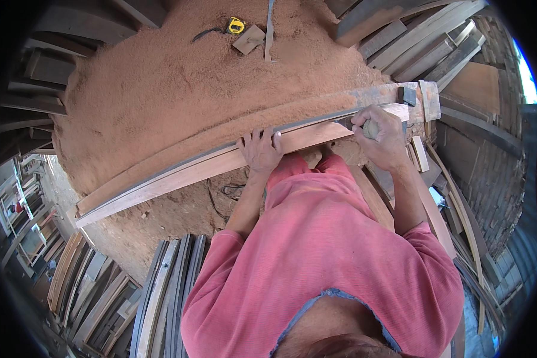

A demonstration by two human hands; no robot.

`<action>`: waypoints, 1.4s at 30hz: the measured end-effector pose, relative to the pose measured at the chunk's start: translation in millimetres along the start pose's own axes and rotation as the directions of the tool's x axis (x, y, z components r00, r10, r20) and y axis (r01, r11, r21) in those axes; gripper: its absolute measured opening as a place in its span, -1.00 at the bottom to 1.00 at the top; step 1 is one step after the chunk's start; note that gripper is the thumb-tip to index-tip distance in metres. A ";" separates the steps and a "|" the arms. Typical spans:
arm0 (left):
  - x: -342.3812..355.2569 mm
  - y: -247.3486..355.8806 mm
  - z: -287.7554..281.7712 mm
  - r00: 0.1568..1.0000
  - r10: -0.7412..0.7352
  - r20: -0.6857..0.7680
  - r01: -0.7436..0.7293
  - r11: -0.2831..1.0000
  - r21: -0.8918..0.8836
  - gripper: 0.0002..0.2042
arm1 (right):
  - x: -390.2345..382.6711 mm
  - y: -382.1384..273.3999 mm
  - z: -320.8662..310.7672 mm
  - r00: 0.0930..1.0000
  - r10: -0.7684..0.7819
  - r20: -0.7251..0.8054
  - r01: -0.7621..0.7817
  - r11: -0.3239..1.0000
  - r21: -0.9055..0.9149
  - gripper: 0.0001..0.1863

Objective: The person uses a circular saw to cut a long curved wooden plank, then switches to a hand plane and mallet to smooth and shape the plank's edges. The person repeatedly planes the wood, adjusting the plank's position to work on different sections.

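A long pale plank point(304, 137) lies along a sawdust-covered bench edge, with a dark straight strip point(209, 151) along it. My left hand point(261, 149) rests on the plank and strip with its fingers spread. Near the plank's right end, my right hand point(382, 137) is wrapped round a rounded grey-green handle point(370, 128) of a tool; a dark part beside it is partly hidden. A small dark block point(406, 95) sits just beyond that hand on the worn end board point(429, 110).
Sawdust point(161, 71) covers the surface ahead, where a yellow tape measure point(236, 25), a small wood offcut point(248, 39) and a thin strip point(269, 36) lie. Stacked timber point(417, 48) crowds the right, upper left and lower left point(167, 286). A dark cord point(221, 197) lies below the plank.
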State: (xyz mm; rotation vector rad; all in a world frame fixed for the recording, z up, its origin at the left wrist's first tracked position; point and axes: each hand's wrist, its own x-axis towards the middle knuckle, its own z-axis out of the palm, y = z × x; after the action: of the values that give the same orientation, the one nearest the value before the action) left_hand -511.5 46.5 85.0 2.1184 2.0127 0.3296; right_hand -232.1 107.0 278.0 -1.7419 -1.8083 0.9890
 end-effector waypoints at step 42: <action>-2.4 -0.3 6.1 1.000 -0.002 -0.014 0.003 0.999 0.032 -0.76 | 4.1 6.3 0.1 0.987 -0.148 0.057 0.148 0.989 0.002 -0.82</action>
State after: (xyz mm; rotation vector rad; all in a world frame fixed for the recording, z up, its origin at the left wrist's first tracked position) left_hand -510.1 44.2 79.0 2.1387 2.0420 0.3148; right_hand -228.5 110.7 272.6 -1.5693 -1.9434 0.9853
